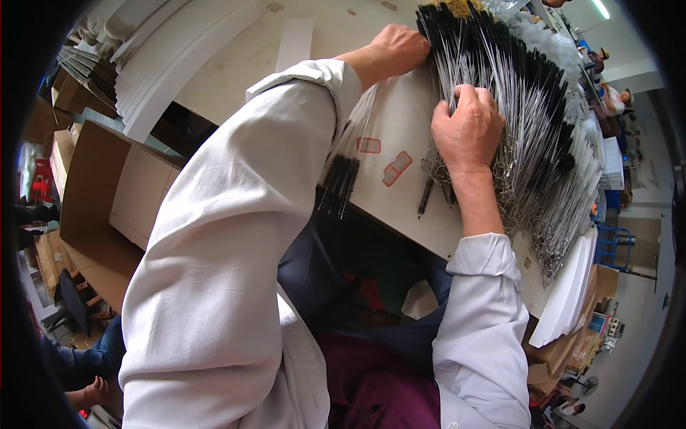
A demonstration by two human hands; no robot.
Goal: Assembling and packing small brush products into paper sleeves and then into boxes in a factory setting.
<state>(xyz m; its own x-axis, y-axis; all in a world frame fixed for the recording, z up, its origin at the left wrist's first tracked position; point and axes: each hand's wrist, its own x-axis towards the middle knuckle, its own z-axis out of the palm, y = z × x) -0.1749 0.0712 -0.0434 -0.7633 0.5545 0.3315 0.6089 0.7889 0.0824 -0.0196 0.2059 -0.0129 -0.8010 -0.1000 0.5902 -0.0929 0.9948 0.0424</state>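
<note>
A big heap of thin wire brushes (493, 79), with black bristles and looped wire ends, lies on the table at the right. At the heap's upper left edge is my left hand (401, 48), closed; its fingertips are partly hidden. Several more wire brushes (339, 186) run down from under my left wrist, black bristles toward the table's near edge. Over the heap's left side, my right hand (469, 127) is closed with bent fingers on the wire stems. Just below it, a few black bristle tips and wire loops (433, 170) show at the heap's edge.
The pale table (400, 136) bears small red-edged labels (397, 169). White folded strips (179, 64) are stacked at the far left, above an open cardboard box (100, 207). White trays (568, 293) stand right of the heap. Other people (614, 100) are in the background.
</note>
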